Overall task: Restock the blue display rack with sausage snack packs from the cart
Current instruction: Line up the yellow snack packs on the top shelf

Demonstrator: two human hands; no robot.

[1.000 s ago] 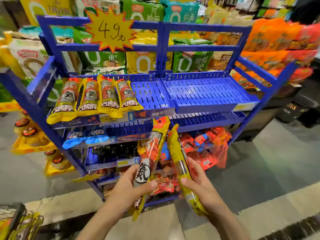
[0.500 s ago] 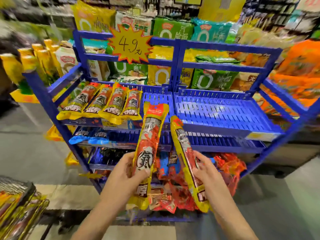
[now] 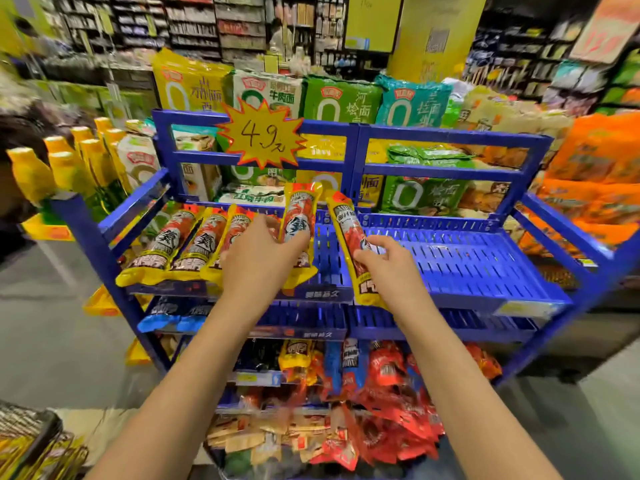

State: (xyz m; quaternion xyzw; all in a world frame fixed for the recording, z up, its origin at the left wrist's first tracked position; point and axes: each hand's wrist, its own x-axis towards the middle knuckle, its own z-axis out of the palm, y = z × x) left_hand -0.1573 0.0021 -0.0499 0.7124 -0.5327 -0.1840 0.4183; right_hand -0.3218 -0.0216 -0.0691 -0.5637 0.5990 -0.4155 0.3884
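The blue display rack [image 3: 460, 271] fills the middle of the head view. Several yellow-and-red sausage snack packs [image 3: 173, 244] lie side by side on the left of its top shelf. My left hand [image 3: 258, 256] grips one more sausage pack [image 3: 299, 220] just right of that row, over the left tray. My right hand [image 3: 388, 263] holds a second sausage pack [image 3: 349, 233] at the seam between the left and right trays, its lower end hanging past the shelf's front lip. The cart [image 3: 31, 441] shows at the bottom left corner with packs in it.
A yellow star price sign [image 3: 261, 133] hangs on the rack's back rail. Noodle bags [image 3: 339, 98] stack behind the rack. Lower shelves hold blue packs [image 3: 173, 315] and a heap of red snack bags [image 3: 388, 410]. Orange bags [image 3: 595, 174] crowd the right; yellow bottles [image 3: 69, 168] the left.
Both hands have risen from in front of the lower shelves to the top shelf, carrying a pack each. The view has tilted up and closer to the rack.
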